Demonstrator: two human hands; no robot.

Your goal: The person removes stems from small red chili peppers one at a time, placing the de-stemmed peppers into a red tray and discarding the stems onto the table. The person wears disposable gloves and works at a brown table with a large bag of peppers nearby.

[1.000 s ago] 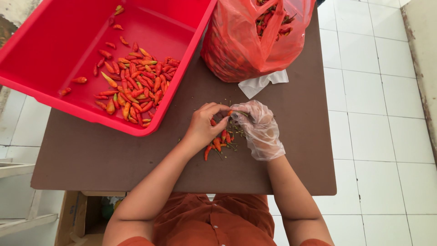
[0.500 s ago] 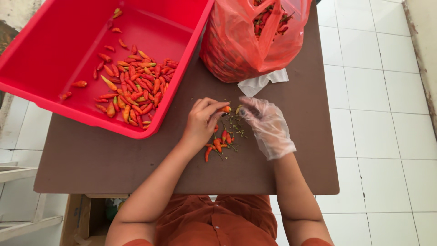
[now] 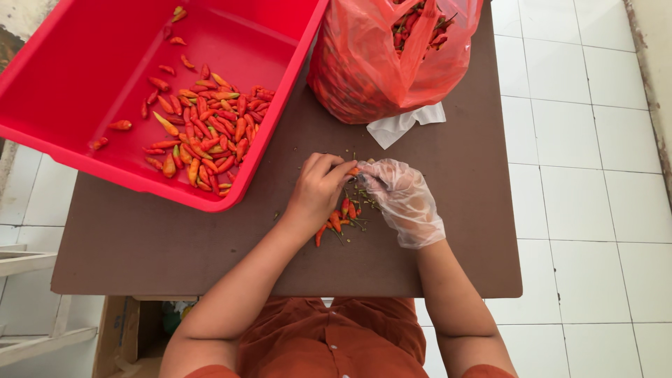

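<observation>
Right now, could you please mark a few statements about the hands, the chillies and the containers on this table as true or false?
1. The right hand wears a clear glove. True.
2. The left hand is gloved too. False: it is bare.
3. The red tub is empty. False: it holds many chillies.
4. Both hands pinch one small chilli between them. True.
5. The red plastic bag lies on the floor. False: it sits on the brown table.
</observation>
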